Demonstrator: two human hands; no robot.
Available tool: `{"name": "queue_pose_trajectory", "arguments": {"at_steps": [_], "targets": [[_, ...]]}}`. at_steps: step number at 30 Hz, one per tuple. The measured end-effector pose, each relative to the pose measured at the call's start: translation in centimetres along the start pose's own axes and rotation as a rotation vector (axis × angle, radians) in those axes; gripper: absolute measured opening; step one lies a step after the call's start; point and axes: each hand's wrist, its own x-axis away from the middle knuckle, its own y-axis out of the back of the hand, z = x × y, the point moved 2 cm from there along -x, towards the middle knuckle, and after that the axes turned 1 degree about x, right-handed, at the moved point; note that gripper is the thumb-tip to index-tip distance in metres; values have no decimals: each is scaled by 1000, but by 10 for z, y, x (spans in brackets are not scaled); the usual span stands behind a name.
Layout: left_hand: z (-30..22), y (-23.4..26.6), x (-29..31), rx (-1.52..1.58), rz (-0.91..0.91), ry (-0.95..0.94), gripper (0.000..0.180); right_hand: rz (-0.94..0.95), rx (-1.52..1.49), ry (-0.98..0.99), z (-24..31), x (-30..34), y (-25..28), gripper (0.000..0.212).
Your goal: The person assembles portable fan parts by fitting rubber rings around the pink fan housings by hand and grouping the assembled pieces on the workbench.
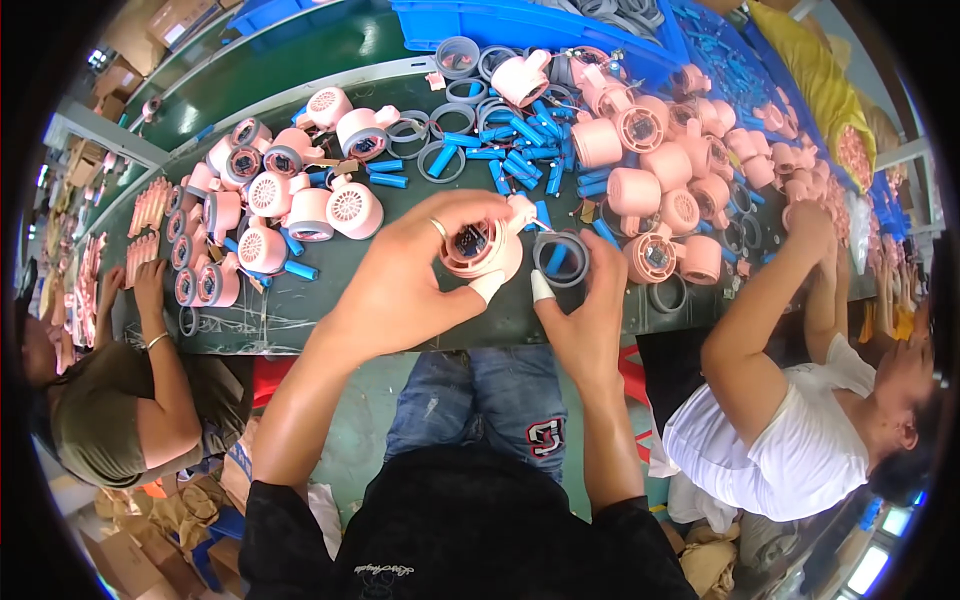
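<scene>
A: What is the left hand (405,270) doing in the middle of the frame?
B: It's curled round a pink housing (508,256), fingers over the top and thumb underneath; the open end shows a dark circuit board (472,239).
A: And the right hand (588,325)?
B: It holds a gray ring (561,238) upright between thumb and fingers, just right of the housing, with a slim gap between them. Both thumbs wear white tip covers (488,286).
A: What lies on the table (275,325) around them?
B: Blue cylinders (526,130) are heaped at upper centre, with loose rings (457,42) among and behind them. More pink housings cluster left of centre (269,193) and in a bigger pile at the right (634,190).
A: Anything farther out?
B: A blue bin (480,26) at the top, a person in olive (95,415) at the left edge, and another in white (770,440) at the right.
</scene>
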Motion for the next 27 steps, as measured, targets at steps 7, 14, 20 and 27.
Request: {"name": "queue_pose_trajectory", "arguments": {"at_steps": [7,14,20,27], "targets": [[-24,31,-17,77,-4,74,59,19,-176,45,8,-19,1,59],[-45,50,-34,-86,9,100,58,239,-660,-68,-2,-36,-7,92],[-55,63,-52,141,-83,49,56,332,-1098,-194,9,-62,-48,119],[-79,88,-69,211,-90,129,65,139,-64,120,26,-57,-66,97]]}}
